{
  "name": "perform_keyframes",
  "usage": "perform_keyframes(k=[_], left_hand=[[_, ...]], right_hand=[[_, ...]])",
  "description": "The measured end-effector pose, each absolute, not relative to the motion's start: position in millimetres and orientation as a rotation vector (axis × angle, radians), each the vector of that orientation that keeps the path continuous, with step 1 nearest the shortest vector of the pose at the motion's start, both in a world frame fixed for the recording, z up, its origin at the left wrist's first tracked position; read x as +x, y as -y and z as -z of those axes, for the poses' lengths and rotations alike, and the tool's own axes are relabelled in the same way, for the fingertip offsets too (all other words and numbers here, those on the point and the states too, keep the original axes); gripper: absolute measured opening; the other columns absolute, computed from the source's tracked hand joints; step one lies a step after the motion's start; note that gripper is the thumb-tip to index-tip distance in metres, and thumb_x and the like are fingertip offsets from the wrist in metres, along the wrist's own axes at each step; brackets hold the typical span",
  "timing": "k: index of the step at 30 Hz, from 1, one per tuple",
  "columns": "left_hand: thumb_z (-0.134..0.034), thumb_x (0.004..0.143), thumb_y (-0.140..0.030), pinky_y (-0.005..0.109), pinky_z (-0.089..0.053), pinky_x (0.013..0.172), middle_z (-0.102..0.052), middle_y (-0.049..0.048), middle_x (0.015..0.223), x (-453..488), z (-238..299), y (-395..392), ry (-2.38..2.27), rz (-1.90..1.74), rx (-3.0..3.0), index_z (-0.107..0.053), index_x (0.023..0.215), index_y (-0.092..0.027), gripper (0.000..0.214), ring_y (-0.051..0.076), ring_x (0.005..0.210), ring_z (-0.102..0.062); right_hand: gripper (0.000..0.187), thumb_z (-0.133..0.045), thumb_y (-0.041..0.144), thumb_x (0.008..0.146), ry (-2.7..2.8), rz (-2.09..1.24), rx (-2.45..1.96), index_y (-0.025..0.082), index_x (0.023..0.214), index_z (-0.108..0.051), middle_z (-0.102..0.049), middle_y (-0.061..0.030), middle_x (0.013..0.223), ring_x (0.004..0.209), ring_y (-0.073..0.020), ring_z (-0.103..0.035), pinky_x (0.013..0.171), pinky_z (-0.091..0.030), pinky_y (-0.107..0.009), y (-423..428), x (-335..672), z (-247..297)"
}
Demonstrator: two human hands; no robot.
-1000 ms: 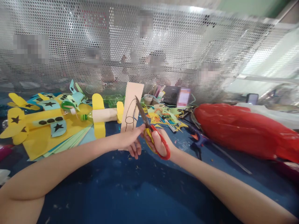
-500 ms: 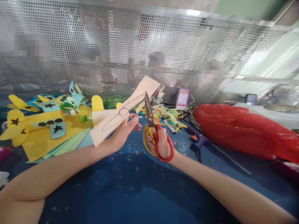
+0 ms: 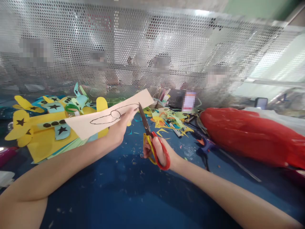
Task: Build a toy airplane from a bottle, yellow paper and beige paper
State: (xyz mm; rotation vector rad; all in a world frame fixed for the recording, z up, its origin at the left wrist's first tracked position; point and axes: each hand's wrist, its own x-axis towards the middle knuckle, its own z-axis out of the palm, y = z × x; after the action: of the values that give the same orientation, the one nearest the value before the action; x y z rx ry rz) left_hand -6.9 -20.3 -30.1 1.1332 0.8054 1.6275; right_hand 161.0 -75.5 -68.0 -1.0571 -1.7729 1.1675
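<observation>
A pale pink sheet of paper (image 3: 100, 115) bears a drawn propeller outline, two long blades joined by a circle. My left hand (image 3: 121, 127) grips it from its near side, fingers partly hidden by the sheet. In my right hand (image 3: 158, 149) is a pair of scissors (image 3: 145, 121) with one red and one yellow handle loop. The blade tips meet the paper by the right end of the outline, close to my left fingertips; the blades look nearly together. Behind the sheet lies a yellow paper airplane (image 3: 35, 127) with black stars and dots.
Paper scraps (image 3: 166, 117) are heaped beyond the scissors. To the right lie a red plastic bag (image 3: 243, 136), a purple tool (image 3: 206, 144) and a thin clear stick (image 3: 240, 165). A perforated metal screen (image 3: 133, 41) borders the blue table (image 3: 114, 197), with people behind it.
The paper has tilted flatter and shifted left and down, showing more of the outline. The scissors moved left with my right hand, their tips staying near the outline's right end.
</observation>
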Motion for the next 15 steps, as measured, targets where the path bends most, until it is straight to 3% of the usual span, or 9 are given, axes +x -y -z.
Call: perform_keyframes(k=[5, 15], left_hand=[[-0.075, 0.074, -0.039, 0.04, -0.046, 0.104, -0.074, 0.0075, 0.112, -3.5, 29.0, 22.4, -0.746, -1.614, 1.104, -0.074, 0.097, -0.02, 0.029, 0.025, 0.118, -0.062], [-0.071, 0.078, -0.033, 0.041, -0.046, 0.104, -0.074, 0.0086, 0.113, -5.8, 26.5, 19.9, -0.763, -1.556, 1.066, -0.074, 0.092, -0.018, 0.021, 0.026, 0.118, -0.063]], right_hand=[[0.07, -0.026, 0.085, 0.084, 1.784, -1.213, -1.032, 0.021, 0.07, -0.051, -0.064, -0.0066, 0.075, 0.072, -0.0194, -0.066, 0.071, -0.055, -0.033, 71.2, 161.0, 68.6], [0.071, -0.026, 0.086, 0.082, 1.803, -1.276, -1.021, 0.021, 0.072, -0.05, -0.063, -0.0074, 0.077, 0.072, -0.0199, -0.064, 0.072, -0.055, -0.035, 76.2, 159.2, 62.3]])
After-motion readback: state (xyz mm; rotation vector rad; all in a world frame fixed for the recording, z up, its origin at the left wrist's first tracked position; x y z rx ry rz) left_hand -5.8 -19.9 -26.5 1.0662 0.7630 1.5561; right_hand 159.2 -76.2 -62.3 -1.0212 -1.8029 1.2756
